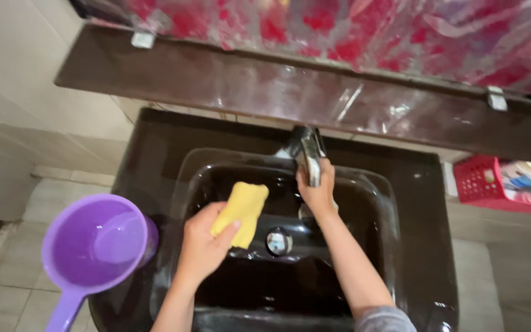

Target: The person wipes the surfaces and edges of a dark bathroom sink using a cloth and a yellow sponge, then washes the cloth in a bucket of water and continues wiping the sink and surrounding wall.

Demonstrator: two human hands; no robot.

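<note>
My left hand [202, 244] holds a yellow sponge [241, 211] over the left part of a dark glossy sink basin [377, 203]. My right hand [316, 190] reaches up and grips the spout of the chrome faucet [306, 152] at the back of the basin. The round metal drain [278, 241] shows between my two forearms. My right sleeve [385, 320] is grey.
A purple plastic dipper [94, 247] rests on the counter's left edge, its handle pointing down-left. A dark shelf [216, 77] runs above the sink, below a red patterned plastic sheet [364, 27]. A red basket [482, 182] with bottles stands at the right. Tiled floor lies lower left.
</note>
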